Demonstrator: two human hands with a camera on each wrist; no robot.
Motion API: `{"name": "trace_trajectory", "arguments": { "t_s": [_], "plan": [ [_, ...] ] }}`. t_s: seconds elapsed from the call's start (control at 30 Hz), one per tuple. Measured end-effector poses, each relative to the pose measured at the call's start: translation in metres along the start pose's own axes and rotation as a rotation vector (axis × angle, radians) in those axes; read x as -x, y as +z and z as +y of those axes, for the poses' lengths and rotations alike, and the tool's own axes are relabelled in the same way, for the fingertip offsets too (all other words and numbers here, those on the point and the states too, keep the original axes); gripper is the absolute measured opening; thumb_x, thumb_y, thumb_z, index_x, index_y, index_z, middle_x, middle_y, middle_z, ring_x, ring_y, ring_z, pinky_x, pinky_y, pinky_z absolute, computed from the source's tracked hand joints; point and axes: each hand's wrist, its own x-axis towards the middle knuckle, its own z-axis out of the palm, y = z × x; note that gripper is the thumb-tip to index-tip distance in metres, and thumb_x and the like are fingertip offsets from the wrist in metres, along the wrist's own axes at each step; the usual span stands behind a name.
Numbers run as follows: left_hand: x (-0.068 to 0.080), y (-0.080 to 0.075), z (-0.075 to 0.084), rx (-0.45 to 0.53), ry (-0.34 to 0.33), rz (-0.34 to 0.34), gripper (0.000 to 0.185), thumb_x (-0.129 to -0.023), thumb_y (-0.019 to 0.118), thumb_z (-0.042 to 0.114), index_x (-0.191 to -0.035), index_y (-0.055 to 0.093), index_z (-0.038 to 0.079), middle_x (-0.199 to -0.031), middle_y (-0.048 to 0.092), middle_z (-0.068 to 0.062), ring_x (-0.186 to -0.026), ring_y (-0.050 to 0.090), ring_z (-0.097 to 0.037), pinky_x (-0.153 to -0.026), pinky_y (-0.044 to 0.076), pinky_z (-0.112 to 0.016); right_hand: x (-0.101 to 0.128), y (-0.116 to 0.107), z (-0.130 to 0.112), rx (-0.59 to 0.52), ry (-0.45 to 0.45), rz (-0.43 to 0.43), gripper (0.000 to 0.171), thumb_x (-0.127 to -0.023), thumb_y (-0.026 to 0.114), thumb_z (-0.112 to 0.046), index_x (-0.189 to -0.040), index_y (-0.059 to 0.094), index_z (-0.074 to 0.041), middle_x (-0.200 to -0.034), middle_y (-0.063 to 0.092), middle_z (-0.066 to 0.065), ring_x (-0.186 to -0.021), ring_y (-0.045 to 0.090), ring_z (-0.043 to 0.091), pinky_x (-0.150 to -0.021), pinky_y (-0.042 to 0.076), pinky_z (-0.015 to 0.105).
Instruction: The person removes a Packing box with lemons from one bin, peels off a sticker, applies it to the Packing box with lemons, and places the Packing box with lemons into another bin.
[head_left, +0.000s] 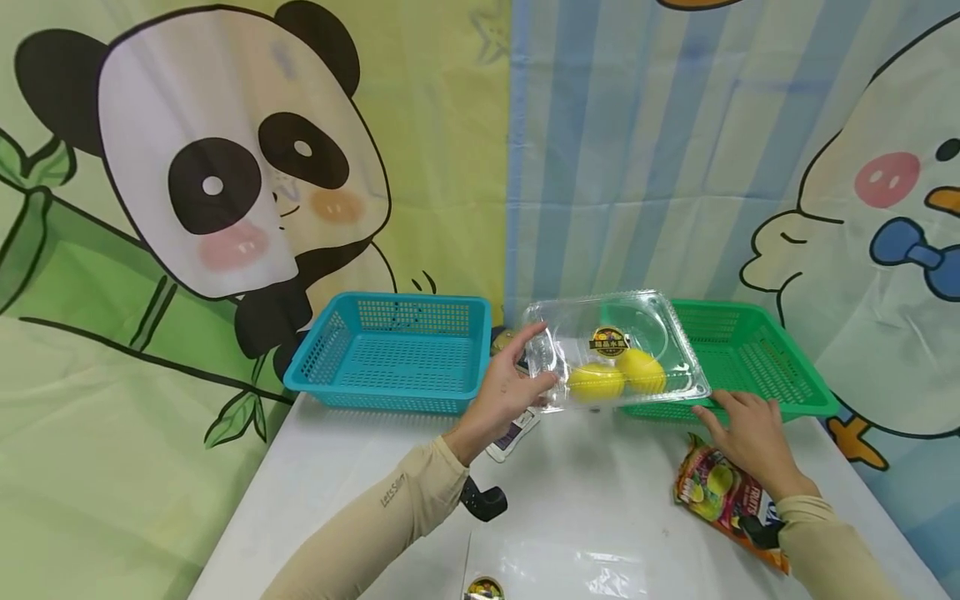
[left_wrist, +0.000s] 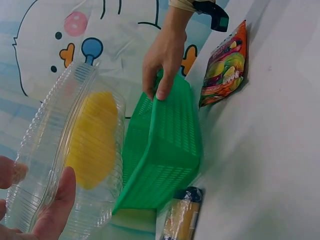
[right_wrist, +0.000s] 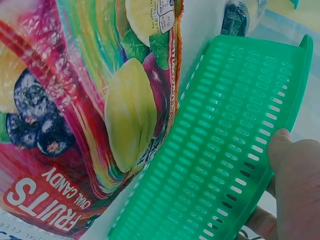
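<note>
My left hand (head_left: 501,396) holds a clear plastic clamshell box (head_left: 573,333) up by its left end, thumb and fingers gripping the edge. Inside are two yellow fruits (head_left: 597,381), and the lid bears a dark round label. The box overlaps part of the green basket (head_left: 813,387) in the head view. With thumb and fingers, my right hand (head_left: 759,437) pinches that basket's near rim, as the right wrist view shows. Below this hand lies a bag of fruit candy (head_left: 716,492), printed with fruits, on the white table.
To the left stands a blue perforated basket (head_left: 405,358). Between the baskets, partly hidden by my left hand and the box, lies a packet (head_left: 517,433). At the table's (head_left: 360,500) near edge is clear plastic with a round label (head_left: 485,588). Cartoon-printed cloth (head_left: 450,167) hangs behind.
</note>
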Motion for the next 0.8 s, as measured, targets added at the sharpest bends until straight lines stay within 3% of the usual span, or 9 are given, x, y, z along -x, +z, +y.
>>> {"name": "trace_trajectory", "arguments": {
  "t_s": [0.1, 0.17, 0.27, 0.33, 0.4, 0.43, 0.5, 0.6, 0.8],
  "plan": [
    [-0.01, 0.006, 0.003, -0.003, -0.012, 0.019, 0.076, -0.088, 0.072, -0.002, -0.15, 0.047, 0.034, -0.168, 0.024, -0.002, -0.048, 0.046, -0.016, -0.068, 0.063, -0.041, 0.0, 0.001, -0.001, -0.006, 0.001, -0.005, 0.05, -0.099, 0.064, -0.037, -0.127, 0.061, 0.005, -0.124, 0.059, 0.039, -0.121, 0.046, 0.058, -0.102, 0.02, 0.084],
    [-0.017, 0.012, 0.004, -0.006, -0.011, 0.029, 0.076, -0.088, 0.071, -0.003, -0.15, 0.048, 0.033, -0.168, 0.024, -0.001, -0.058, 0.054, -0.021, -0.064, 0.061, -0.037, 0.0, 0.001, -0.001, -0.011, 0.001, -0.008, 0.049, -0.1, 0.064, -0.036, -0.126, 0.061, 0.004, -0.124, 0.059, 0.039, -0.12, 0.046, 0.058, -0.102, 0.019, 0.084],
    [-0.026, 0.02, 0.005, -0.037, 0.005, 0.05, 0.076, -0.087, 0.071, -0.003, -0.15, 0.049, 0.033, -0.167, 0.027, 0.002, -0.099, 0.061, -0.023, -0.055, 0.055, -0.027, 0.0, 0.0, -0.002, -0.012, 0.001, -0.012, 0.047, -0.1, 0.064, -0.036, -0.126, 0.061, 0.003, -0.124, 0.059, 0.039, -0.12, 0.046, 0.059, -0.103, 0.018, 0.084],
    [-0.033, 0.028, 0.004, -0.038, 0.015, 0.058, 0.076, -0.086, 0.071, -0.003, -0.149, 0.05, 0.033, -0.166, 0.028, 0.0, -0.102, 0.06, -0.025, -0.051, 0.052, -0.024, 0.0, -0.001, -0.003, -0.016, 0.004, -0.012, 0.047, -0.1, 0.064, -0.036, -0.126, 0.061, 0.003, -0.124, 0.058, 0.04, -0.119, 0.046, 0.06, -0.103, 0.017, 0.085],
    [-0.039, 0.035, 0.004, -0.035, 0.025, 0.066, 0.077, -0.086, 0.071, -0.004, -0.149, 0.05, 0.033, -0.166, 0.03, -0.004, -0.09, 0.063, -0.021, -0.049, 0.05, -0.022, 0.001, -0.001, -0.003, -0.022, 0.007, -0.01, 0.047, -0.1, 0.064, -0.036, -0.126, 0.061, 0.003, -0.124, 0.058, 0.04, -0.119, 0.045, 0.061, -0.103, 0.016, 0.085],
    [-0.043, 0.039, 0.003, -0.026, 0.028, 0.07, 0.077, -0.085, 0.071, -0.005, -0.149, 0.05, 0.033, -0.165, 0.03, -0.007, -0.075, 0.062, -0.02, -0.049, 0.051, -0.023, 0.001, -0.001, -0.003, -0.023, 0.008, -0.009, 0.047, -0.1, 0.064, -0.036, -0.126, 0.061, 0.003, -0.124, 0.058, 0.04, -0.119, 0.045, 0.062, -0.104, 0.015, 0.085],
    [-0.05, 0.046, 0.002, 0.0, 0.033, 0.073, 0.078, -0.085, 0.07, -0.007, -0.149, 0.05, 0.033, -0.165, 0.029, -0.01, -0.048, 0.046, -0.018, -0.049, 0.053, -0.025, 0.002, 0.0, -0.002, -0.031, 0.008, -0.006, 0.047, -0.1, 0.064, -0.036, -0.126, 0.062, 0.003, -0.124, 0.058, 0.04, -0.119, 0.044, 0.062, -0.104, 0.015, 0.085],
    [-0.058, 0.056, 0.002, 0.013, 0.046, 0.089, 0.08, -0.083, 0.069, -0.01, -0.148, 0.05, 0.033, -0.165, 0.03, -0.009, -0.042, 0.039, -0.01, -0.05, 0.053, -0.028, 0.002, 0.002, -0.001, -0.036, 0.003, 0.002, 0.047, -0.1, 0.064, -0.036, -0.125, 0.062, 0.003, -0.124, 0.058, 0.039, -0.119, 0.045, 0.061, -0.104, 0.015, 0.085],
    [-0.071, 0.071, 0.003, -0.034, 0.055, 0.117, 0.086, -0.078, 0.07, -0.009, -0.147, 0.049, 0.038, -0.164, 0.033, -0.009, -0.044, 0.045, -0.01, -0.045, 0.049, -0.024, 0.001, 0.006, -0.001, -0.045, -0.009, 0.025, 0.045, -0.099, 0.066, -0.035, -0.124, 0.064, 0.003, -0.122, 0.06, 0.038, -0.118, 0.046, 0.06, -0.102, 0.018, 0.085]
  ]
}}
